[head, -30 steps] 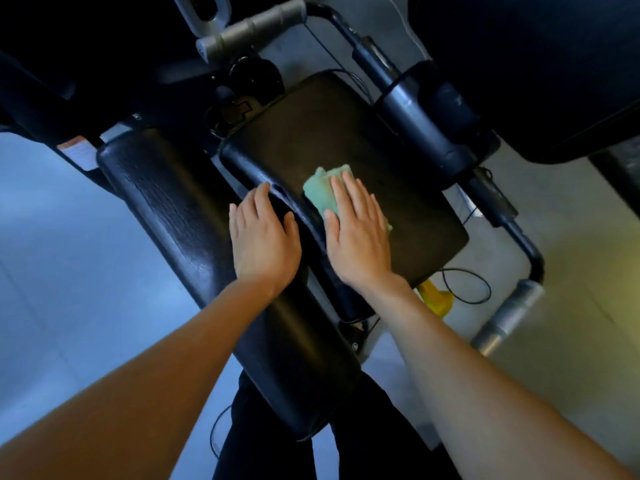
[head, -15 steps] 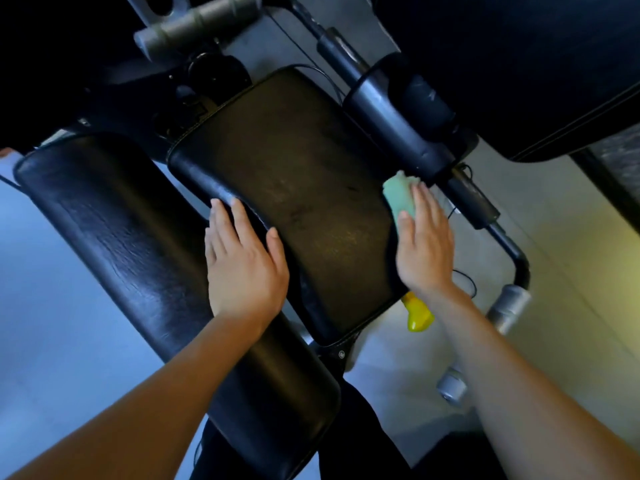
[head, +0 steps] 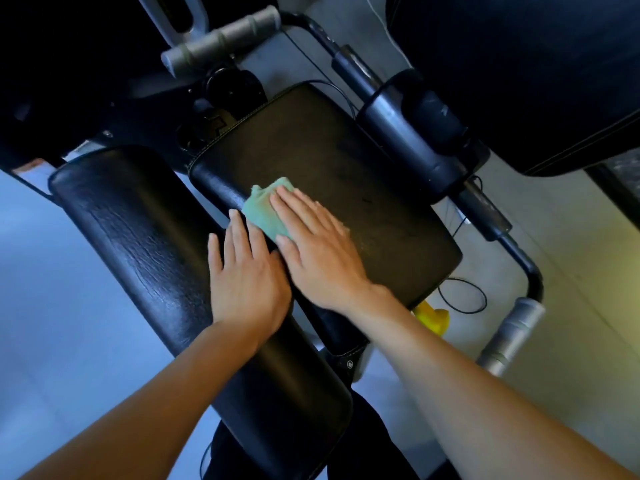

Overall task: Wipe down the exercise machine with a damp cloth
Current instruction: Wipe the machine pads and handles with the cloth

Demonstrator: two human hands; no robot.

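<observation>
- right hand: fingers straight, flat on green cloth, pressing it onto the left edge of the square seat pad, mid frame
- left hand: fingers straight, resting on long black pad, just beside the cloth
- yellow object under pad's lower right corner
- grey handle grips: top centre & right
</observation>
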